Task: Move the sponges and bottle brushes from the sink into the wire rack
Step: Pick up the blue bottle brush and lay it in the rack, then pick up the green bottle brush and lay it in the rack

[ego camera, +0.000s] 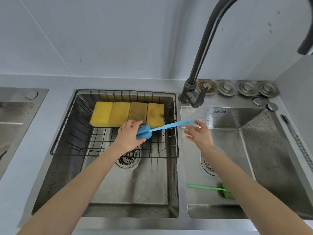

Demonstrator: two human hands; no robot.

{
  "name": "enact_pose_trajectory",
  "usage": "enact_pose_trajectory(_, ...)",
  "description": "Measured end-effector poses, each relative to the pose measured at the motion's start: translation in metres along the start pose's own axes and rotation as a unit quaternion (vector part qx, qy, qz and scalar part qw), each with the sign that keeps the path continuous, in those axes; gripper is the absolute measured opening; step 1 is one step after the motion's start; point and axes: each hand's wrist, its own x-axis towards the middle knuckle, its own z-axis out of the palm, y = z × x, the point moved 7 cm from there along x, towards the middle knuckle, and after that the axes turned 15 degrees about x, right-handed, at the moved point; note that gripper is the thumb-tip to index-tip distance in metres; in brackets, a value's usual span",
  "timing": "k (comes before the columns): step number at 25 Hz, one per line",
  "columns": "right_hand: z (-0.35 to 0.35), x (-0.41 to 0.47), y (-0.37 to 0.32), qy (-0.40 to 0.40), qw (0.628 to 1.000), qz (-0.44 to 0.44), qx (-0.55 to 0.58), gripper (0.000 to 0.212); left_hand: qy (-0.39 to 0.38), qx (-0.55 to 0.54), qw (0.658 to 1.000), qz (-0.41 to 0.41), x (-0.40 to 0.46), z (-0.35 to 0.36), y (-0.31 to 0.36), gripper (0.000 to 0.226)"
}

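A black wire rack (67, 116) hangs across the back of the left sink basin. Several yellow sponges (127, 114) lie side by side along its far side. My left hand (129, 134) is shut on the foam head of a blue bottle brush (171, 125), held over the rack with the handle pointing right. Just below the handle's tip, my right hand (199, 134) is open with fingers spread, and I cannot tell whether it touches the handle. A green bottle brush (203, 187) lies in the right sink basin (254, 158), its head partly hidden by my right forearm.
A dark curved faucet (199, 68) rises between the basins at the back. Several metal drain plugs (237, 88) sit on the ledge behind the right basin. A drain strainer (128, 160) shows in the left basin. Another sink (17, 116) lies at far left.
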Motion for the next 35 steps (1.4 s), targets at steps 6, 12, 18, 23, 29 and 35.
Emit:
enact_pose_trajectory(6,-0.034,-0.019,-0.001,-0.015,0.996,-0.008,-0.084,0.04,0.016,-0.003,0.997,0.072,-0.021,-0.03,0.033,0.048)
enact_pose_trajectory(12,-0.07,-0.038,-0.005,-0.041,0.977,-0.048,-0.203,0.035,0.051,0.015,0.987,0.15,-0.036,-0.051,0.097,0.043)
enact_pose_trajectory(18,-0.109,-0.038,0.009,-0.1,0.933,-0.05,-0.342,0.039,0.053,0.016,0.974,0.217,-0.043,-0.038,0.176,0.042)
enact_pose_trajectory(23,-0.141,-0.027,0.039,-0.127,0.906,-0.022,-0.403,0.042,-0.007,0.042,0.969,0.244,-0.044,0.013,0.221,0.042)
enact_pose_trajectory(29,-0.17,-0.013,0.093,-0.202,0.826,0.039,-0.524,0.056,-0.122,0.079,0.962,0.232,-0.038,0.089,0.254,0.048)
enact_pose_trajectory(35,-0.184,-0.006,0.125,-0.268,0.738,0.012,-0.62,0.059,-0.209,0.082,0.954,0.201,-0.04,0.156,0.262,0.053)
